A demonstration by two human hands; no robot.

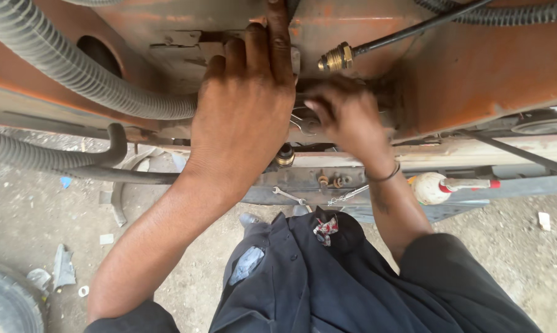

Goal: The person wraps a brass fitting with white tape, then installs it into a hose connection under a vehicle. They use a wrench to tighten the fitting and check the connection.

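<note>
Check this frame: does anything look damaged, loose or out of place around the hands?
Yes. A black cable with a brass threaded fitting hangs free at its end, joined to nothing, just above the right hand. A small wrench lies loose on the frame rail below. The orange body panel looks rusty and worn.

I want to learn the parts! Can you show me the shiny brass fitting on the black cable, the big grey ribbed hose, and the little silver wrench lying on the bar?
Brass fitting on the black cable [336, 58], head view, on its hexagonal nut.
Grey ribbed hose [75, 71], head view, mid-curve of its wall.
Small silver wrench [289, 196], head view, on its shaft.
</note>
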